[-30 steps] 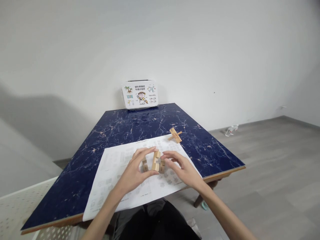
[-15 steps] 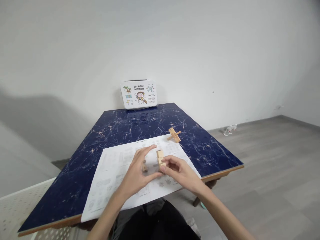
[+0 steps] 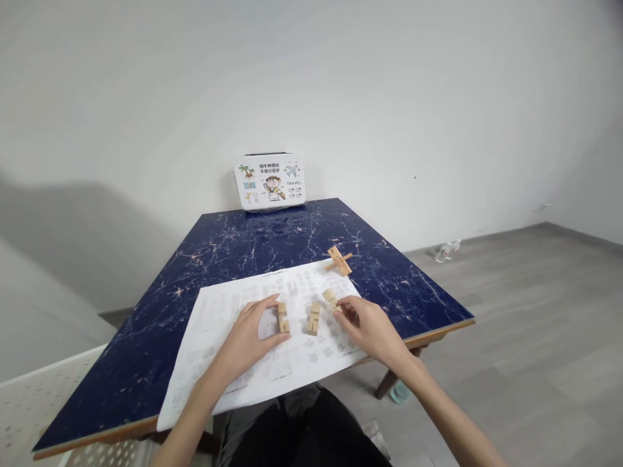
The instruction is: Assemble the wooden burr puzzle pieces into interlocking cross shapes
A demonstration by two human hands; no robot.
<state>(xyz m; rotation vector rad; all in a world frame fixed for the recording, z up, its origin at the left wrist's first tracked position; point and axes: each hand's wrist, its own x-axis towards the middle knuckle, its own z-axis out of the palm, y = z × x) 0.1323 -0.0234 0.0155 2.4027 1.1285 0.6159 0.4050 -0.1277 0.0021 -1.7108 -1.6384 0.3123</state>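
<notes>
Left hand (image 3: 248,337): fingers pinch a notched wooden block (image 3: 283,318) standing on the printed sheet (image 3: 233,363).
Right hand (image 3: 370,327): fingertips hold a small block (image 3: 330,298).
Middle block (image 3: 314,318): free, between them.
Bench (image 3: 219,246): assembled cross piece (image 3: 340,261) far right.

Two bare forearms come up into view from the bottom edge, no sleeves on either one, no watch, no bracelet at the wrists. The left hand (image 3: 248,337) shows slim fingers with no rings, and no glove. The right hand (image 3: 370,327) is just as plain, bare from knuckles to elbow. Below the wrists, between the two forearms, there is dark clothing (image 3: 302,431), black or near black, with a greyer fold of cloth at its upper edge; which garment it is cannot be told.
</notes>
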